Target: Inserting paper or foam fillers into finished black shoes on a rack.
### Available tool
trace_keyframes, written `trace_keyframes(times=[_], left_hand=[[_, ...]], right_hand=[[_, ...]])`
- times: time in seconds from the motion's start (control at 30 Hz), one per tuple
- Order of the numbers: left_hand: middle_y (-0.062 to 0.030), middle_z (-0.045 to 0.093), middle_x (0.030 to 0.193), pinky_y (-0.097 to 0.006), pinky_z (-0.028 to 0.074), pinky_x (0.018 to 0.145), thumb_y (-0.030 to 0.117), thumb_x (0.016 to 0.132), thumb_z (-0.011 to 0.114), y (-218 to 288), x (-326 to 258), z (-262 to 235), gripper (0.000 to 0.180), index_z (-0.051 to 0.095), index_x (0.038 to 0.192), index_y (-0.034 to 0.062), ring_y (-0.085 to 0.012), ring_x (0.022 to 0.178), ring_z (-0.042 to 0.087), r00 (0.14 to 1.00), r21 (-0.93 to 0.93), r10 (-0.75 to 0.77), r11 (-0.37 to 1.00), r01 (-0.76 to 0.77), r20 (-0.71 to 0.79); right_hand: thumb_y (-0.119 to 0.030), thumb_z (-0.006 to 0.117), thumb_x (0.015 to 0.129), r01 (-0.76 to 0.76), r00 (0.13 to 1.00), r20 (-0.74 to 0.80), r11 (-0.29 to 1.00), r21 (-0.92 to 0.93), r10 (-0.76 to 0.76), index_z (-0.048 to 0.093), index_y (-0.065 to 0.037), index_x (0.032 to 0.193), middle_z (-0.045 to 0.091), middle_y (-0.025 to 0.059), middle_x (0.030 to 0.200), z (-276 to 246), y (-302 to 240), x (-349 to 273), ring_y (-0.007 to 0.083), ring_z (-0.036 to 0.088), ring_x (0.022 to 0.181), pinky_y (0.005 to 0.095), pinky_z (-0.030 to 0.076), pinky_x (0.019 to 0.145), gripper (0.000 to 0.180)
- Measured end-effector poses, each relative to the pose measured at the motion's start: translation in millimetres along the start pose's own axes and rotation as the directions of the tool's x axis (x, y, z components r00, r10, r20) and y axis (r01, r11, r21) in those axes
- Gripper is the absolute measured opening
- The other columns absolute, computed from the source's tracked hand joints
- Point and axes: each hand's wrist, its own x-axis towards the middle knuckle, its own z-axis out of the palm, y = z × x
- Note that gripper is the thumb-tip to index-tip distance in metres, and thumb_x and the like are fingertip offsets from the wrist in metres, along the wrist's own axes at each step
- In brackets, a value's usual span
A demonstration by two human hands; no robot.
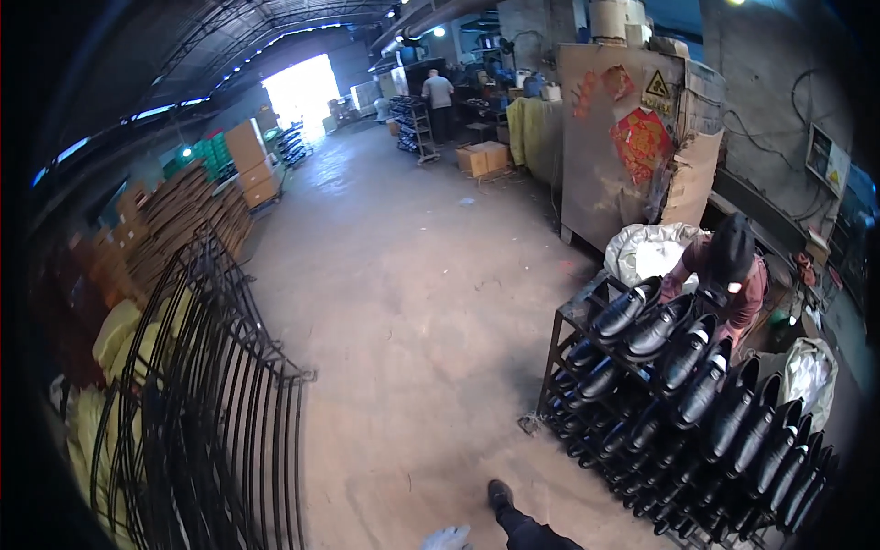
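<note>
Only one gloved hand (446, 537) is seen at the lower edge, likely the left; whether its grip is closed cannot be told. Nothing is held. The rack of black shoes (697, 403) stands well apart, up-right, its long axis running diagonally toward a bent-over co-worker (724, 270).

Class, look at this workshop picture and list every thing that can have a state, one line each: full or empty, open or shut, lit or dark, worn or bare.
Black metal shoe rack: loaded with glossy black shoes.
Empty black wire rack: nothing on its bars.
White sack: full, bulging.
Far doorway: open, bright.
Brown cardboard boxes: stacked.
Left hand: gloved in white, barely in view, grip unclear.
Right hand: out of view.
</note>
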Motion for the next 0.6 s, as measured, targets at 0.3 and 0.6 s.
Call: trace_keyframes(times=[0.3, 0.6], left_hand=[[-0.0261, 0.065, 0.146, -0.048, 0.049, 0.116, 0.033, 0.103, 0.068, -132, 135, -115, 0.056, 0.061, 0.147, -0.0004, -0.0422, 0.137, 0.061, 0.807, -0.212, -0.264, 0.879, 0.426, 0.529], [-0.029, 0.066, 0.139, -0.053, 0.051, 0.11, 0.039, 0.104, 0.064, -328, 371, -176, 0.056, 0.059, 0.147, 0.0014, -0.0467, 0.128, 0.064, 0.775, -0.231, -0.124, 0.915, 0.33, 0.619]], right_hand=[[-0.029, 0.062, 0.1, 0.179, 0.961, -0.214, 0.984, -0.012, -0.178, 0.071, 0.001, 0.135, 0.078, 0.0165, 0.113, 82, -487, 86, 0.0232, 0.076, 0.094, 0.0373, 0.06, 0.088, 0.047], [-0.026, 0.064, 0.101, 0.175, 0.96, -0.243, 0.974, 0.143, -0.136, 0.07, 0.002, 0.137, 0.077, 0.0171, 0.122, 121, -737, 150, 0.0236, 0.076, 0.1, 0.0364, 0.06, 0.091, 0.046]])
